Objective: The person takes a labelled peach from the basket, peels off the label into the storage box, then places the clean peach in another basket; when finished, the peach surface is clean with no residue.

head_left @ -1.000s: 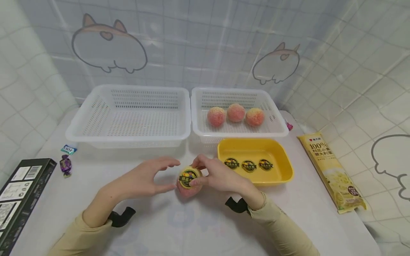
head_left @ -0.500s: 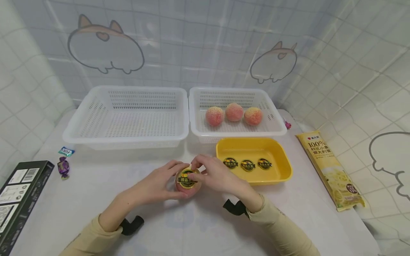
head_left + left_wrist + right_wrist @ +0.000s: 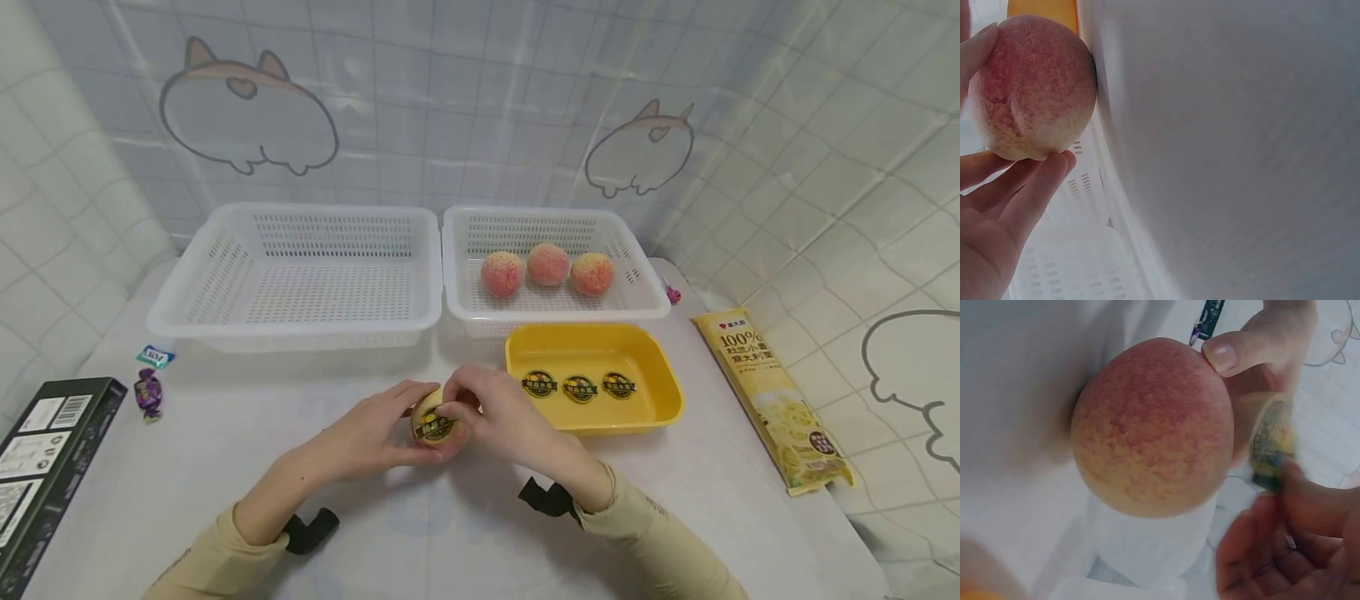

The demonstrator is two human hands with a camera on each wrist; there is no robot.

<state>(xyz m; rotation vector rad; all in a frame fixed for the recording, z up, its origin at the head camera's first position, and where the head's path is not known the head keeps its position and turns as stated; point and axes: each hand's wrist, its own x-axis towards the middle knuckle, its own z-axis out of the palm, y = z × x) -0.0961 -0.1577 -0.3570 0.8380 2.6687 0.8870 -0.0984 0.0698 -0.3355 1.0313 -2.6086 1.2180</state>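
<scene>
A pink and yellow peach [image 3: 1154, 431] rests on the table in front of me. My left hand [image 3: 363, 433] grips it from the left, with the thumb on the near side and the fingers on the far side. On the other side, my right hand [image 3: 506, 417] pinches a round black and gold sticker [image 3: 1272, 440] between thumb and fingers. The sticker overlaps the peach in the head view; in the right wrist view its lower edge is in the fingertips and it stands tilted beside the fruit.
A yellow tray [image 3: 667, 375] with three stickers lies to the right. Behind it, a white basket [image 3: 555, 315] holds three peaches; another white basket [image 3: 300, 329] stands left. A noodle packet [image 3: 780, 400], a black box [image 3: 52, 467] and wrapped candies [image 3: 148, 393] flank the table.
My left hand has moved right and closed around the peach. The sticker in my right hand has tilted over the fruit, and the right hand has shifted only slightly.
</scene>
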